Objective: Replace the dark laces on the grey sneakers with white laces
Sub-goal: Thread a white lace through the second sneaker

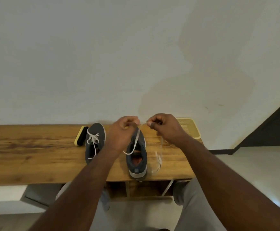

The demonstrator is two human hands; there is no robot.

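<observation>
On the wooden table (pixel 27 147), farthest left of my left hand, I see a black-and-yellow brush (pixel 81 136). Just beside it sits the left sneaker (pixel 95 140), already threaded with a white lace. My left hand (pixel 121 133) hovers above the toe of the right sneaker (pixel 136 157), fingers curled and pinching the white lace (pixel 134 142), which loops down below the hand to the shoe's opening. My right hand (pixel 165 128) pinches the lace end between thumb and forefinger. Behind that hand stands a yellow basket (pixel 190 127).
</observation>
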